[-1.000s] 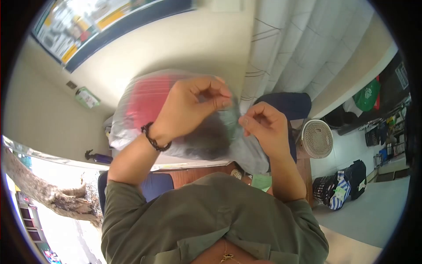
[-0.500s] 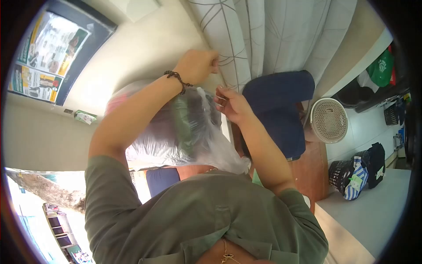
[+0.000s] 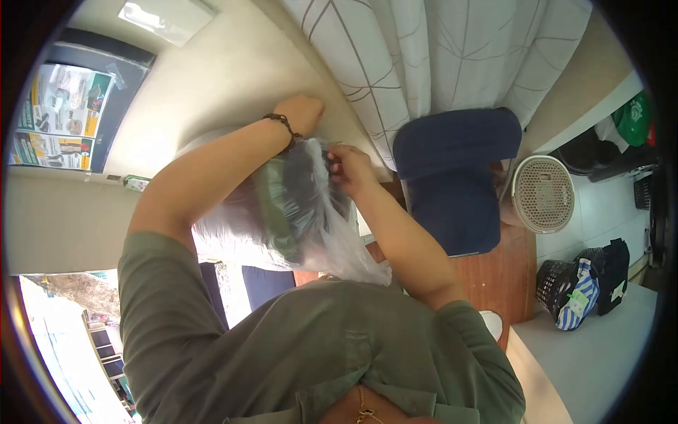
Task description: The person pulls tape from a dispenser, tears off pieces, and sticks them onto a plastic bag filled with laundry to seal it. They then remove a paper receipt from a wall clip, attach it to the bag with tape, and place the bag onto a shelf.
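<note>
A clear plastic bag (image 3: 326,230) bulges with dark, green and pale soft contents that look like cloth. It stands against the cream wall in front of my torso, and a loose twisted flap trails toward my shirt. My left hand (image 3: 300,114), with a dark beaded bracelet at the wrist, reaches over the far side of the bag. Its fingers curl downward, and whatever they hold is hidden. At the bag's right edge is my right hand (image 3: 349,169), its fingers bent in and closed on the plastic near the top of the flap.
A navy chair (image 3: 455,180) stands right of the bag, under a white patterned curtain (image 3: 466,56). Beyond it are a lidded bin (image 3: 542,194) and a black basket (image 3: 554,283) with a striped cloth. Posters (image 3: 63,102) hang on the left wall.
My left hand has gone slightly left and down, its fingers less visible. My right hand has shifted left and in against the bag, its fingers closing. The camera view has tilted slightly.
</note>
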{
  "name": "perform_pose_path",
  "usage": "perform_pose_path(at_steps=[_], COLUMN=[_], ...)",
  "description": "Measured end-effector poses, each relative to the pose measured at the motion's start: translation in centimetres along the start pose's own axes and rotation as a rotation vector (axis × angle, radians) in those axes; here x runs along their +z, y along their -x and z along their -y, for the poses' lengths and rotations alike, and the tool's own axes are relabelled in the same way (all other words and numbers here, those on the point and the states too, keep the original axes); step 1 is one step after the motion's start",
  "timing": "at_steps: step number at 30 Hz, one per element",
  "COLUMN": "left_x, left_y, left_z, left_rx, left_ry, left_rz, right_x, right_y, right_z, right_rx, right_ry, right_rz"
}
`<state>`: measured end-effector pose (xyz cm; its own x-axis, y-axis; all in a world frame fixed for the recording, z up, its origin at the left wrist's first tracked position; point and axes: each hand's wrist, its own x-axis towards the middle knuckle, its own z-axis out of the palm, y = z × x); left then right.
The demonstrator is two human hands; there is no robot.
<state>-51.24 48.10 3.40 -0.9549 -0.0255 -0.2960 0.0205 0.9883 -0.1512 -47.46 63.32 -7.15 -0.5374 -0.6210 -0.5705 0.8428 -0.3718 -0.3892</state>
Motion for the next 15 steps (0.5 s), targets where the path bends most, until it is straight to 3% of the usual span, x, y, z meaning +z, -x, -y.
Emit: perform_pose_path(at_steps=[6,9,15], left_x=[1.0,0.8,1.3], left_y=[0.0,-0.1,-0.5], left_z=[0.2,-0.1,0.1], left_rx=[-0.085,-0.056,0.016], left_ry=[-0.19,-0.196,-0.196], left_rz=[0.116,0.267,0.324], right_x=[0.7,0.6,-0.4], right_y=[0.0,0.4,0.8], right_z=[-0.5,-0.8,-2.0], right_rx=[-0.013,-0.06,-0.127], right_ry=[0.061,0.098,0.212], right_rz=[-0.024,-0.051,-0.072])
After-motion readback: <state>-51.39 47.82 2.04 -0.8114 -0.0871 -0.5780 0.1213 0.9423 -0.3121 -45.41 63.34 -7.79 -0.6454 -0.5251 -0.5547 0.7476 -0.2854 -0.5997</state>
